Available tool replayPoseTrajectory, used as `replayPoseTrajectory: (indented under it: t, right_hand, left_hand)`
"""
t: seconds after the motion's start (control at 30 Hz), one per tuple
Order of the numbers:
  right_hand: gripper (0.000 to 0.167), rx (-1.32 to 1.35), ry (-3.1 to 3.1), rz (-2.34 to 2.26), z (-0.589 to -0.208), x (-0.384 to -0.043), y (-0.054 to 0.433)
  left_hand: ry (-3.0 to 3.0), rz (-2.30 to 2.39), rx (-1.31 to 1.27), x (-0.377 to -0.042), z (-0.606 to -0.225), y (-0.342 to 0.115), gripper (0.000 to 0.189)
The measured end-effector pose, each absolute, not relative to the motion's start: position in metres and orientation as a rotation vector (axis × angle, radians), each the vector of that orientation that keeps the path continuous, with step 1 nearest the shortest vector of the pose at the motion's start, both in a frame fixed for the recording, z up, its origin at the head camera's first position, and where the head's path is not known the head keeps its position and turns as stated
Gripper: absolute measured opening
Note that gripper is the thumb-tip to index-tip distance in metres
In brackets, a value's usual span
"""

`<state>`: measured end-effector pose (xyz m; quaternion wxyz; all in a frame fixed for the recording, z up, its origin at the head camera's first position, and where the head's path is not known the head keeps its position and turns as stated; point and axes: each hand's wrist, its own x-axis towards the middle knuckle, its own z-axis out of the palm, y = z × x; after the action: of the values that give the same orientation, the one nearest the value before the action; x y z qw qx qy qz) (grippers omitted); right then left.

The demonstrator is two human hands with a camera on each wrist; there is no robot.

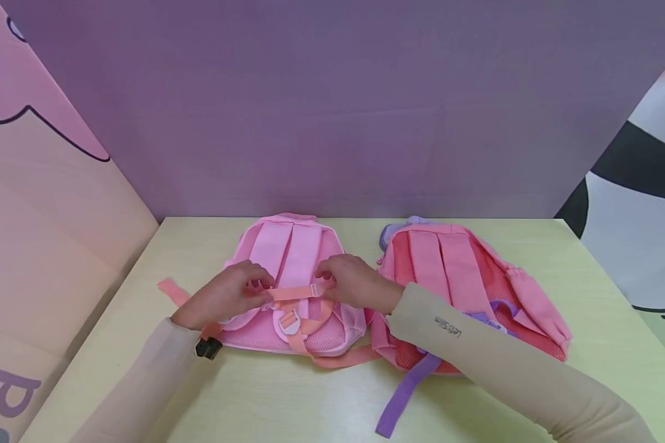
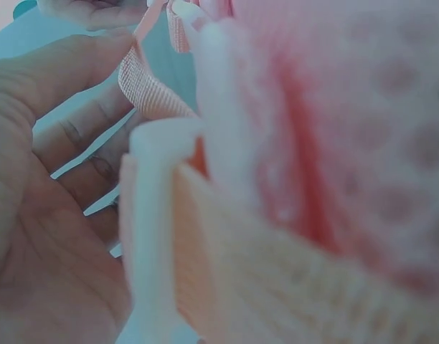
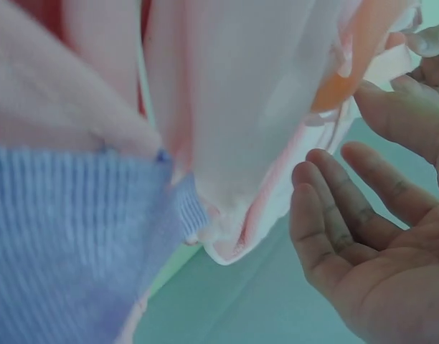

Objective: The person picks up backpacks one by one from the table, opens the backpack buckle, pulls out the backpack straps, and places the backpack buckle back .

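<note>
A light pink backpack lies on the table with its shoulder straps facing up. Across its lower part runs an orange webbing strap with a small pale slider on it. My left hand pinches the strap's left part between thumb and forefinger. Close by the slider, my right hand pinches the other part. Below the strap sits a pale buckle threaded with orange webbing. In the left wrist view, webbing reaches the thumb tip. The right wrist view shows loosely bent lower fingers.
A coral pink backpack lies to the right, partly under my right forearm. Its purple strap hangs toward the table's front. An orange strap end and a black buckle show beside my left wrist. A purple panel stands behind.
</note>
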<state>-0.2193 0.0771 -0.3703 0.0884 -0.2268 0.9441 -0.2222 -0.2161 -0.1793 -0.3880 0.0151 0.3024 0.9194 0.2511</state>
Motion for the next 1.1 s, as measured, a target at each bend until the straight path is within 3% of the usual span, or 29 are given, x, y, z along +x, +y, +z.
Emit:
replayPoseTrajectory:
  t: [0.3,0.53,0.83,1.1]
  right_hand:
    - [0.032,-0.844,2.827,-0.563,-0.357,-0.211,0.103]
    - [0.037,-0.748,2.835,-0.565,-0.351,-0.203,0.135]
    - [0.045,-0.605,2.939,-0.572,-0.347,-0.192,0.176]
    - [0.041,-0.558,2.956,-0.616,-0.351,-0.180,0.207]
  left_hand:
    - [2.892,0.813,0.973,-0.217,-0.391,-0.175,0.032]
    - [2.920,0.816,0.896,-0.209,-0.386,-0.163,0.048]
    - [2.950,0.784,0.952,-0.206,-0.381,-0.146,0.047]
    - [2.881,0.914,1.019,-0.205,-0.379,-0.131,0.041]
